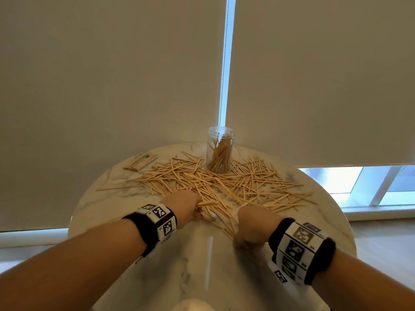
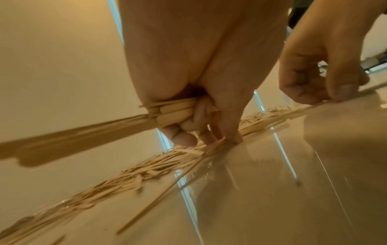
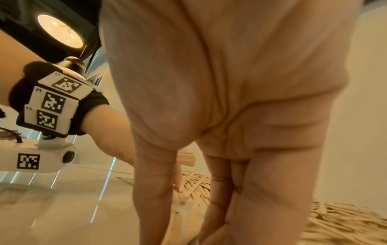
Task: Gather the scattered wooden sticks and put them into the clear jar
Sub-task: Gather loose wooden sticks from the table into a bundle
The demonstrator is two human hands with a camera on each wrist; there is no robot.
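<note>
A clear jar (image 1: 220, 149) stands upright at the back of the round marble table (image 1: 170, 261), partly filled with wooden sticks. A wide heap of loose wooden sticks (image 1: 224, 182) spreads in front of and around it. My left hand (image 1: 187, 204) is at the heap's near edge. Its curled fingers grip a bundle of sticks (image 2: 173, 111), and its fingertips (image 2: 234, 139) touch the pile. My right hand (image 1: 249, 230) is lower right of it, fingers pointed down at the table. Thumb and fingers pinch a few sticks (image 3: 184, 213) lying there.
A clear packet of sticks (image 1: 140, 162) lies at the back left of the table. Closed roller blinds (image 1: 112, 86) hang directly behind the table. The table's round edge (image 1: 345, 221) drops off to the right, with a low window strip beyond.
</note>
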